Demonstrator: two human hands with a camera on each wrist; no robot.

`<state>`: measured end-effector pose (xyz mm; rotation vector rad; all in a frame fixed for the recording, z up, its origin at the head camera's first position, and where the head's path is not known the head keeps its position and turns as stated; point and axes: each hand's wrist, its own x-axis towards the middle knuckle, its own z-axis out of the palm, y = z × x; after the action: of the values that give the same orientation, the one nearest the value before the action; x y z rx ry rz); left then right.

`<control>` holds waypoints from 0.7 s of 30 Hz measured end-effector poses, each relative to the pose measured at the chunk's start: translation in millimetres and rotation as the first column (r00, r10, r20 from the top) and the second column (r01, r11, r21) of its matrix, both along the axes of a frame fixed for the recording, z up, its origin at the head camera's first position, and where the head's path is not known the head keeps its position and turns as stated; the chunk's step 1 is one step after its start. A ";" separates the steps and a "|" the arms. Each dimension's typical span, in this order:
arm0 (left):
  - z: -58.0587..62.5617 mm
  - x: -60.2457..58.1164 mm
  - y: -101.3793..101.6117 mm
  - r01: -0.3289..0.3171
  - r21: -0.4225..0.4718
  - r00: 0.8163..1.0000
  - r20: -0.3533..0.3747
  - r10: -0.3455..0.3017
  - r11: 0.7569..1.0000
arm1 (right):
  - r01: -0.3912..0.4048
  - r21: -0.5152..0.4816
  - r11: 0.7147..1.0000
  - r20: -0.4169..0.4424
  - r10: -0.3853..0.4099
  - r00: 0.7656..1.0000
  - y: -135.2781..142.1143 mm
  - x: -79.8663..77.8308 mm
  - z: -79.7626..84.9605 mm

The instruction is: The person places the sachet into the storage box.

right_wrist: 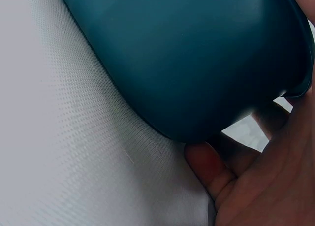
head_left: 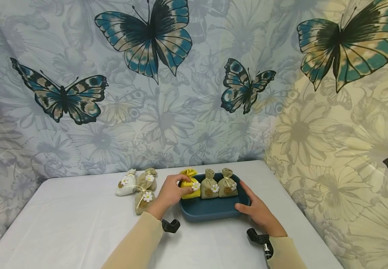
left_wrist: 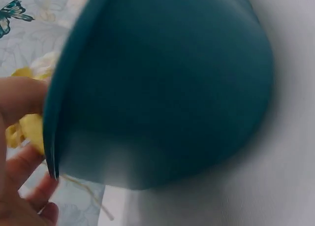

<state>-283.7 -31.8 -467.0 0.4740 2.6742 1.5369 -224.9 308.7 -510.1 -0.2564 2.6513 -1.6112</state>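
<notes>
A blue oval tray [head_left: 211, 213] lies on the white cloth. At its left end my left hand [head_left: 168, 192] pinches a small yellow drawstring pouch [head_left: 188, 193] with a white daisy. Two beige burlap pouches [head_left: 209, 191] stand beside it in a row along the tray's back wall. My right hand [head_left: 260, 212] holds the tray's right end, the thumb near the front and the fingers along the side. In the left wrist view, the tray's blurred outside [left_wrist: 162, 88] hides most of the yellow pouch [left_wrist: 33, 132].
Left of the tray, a white pouch [head_left: 126, 185] and two beige pouches [head_left: 144, 200] with daisies lie close together on the table [head_left: 76, 220]. Behind the table hangs a butterfly-print cloth [head_left: 167, 123]. A black wrist mount [head_left: 171, 226] sits below my left hand.
</notes>
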 end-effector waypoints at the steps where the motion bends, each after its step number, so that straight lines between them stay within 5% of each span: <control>1: -1.5 -0.4 -0.1 0.014 -0.028 1.000 -0.011 -0.014 1.000 | 0.000 -0.001 1.000 0.000 0.000 1.000 0.1 0.0 -0.2; 5: -6.8 0.5 0.7 0.071 -0.111 0.997 -0.025 -0.075 0.991 | 0.001 -0.004 1.000 -0.002 -0.001 1.000 0.4 -0.2 -0.9; 21: -17.5 7.1 -4.1 0.052 0.008 0.994 0.100 -0.052 0.999 | -0.007 -0.005 1.000 -0.006 0.007 1.000 -1.0 -0.1 1.2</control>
<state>-276.6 -35.9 -484.5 0.4501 2.5630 1.5125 -225.0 307.7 -508.9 -0.2710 2.6485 -1.6173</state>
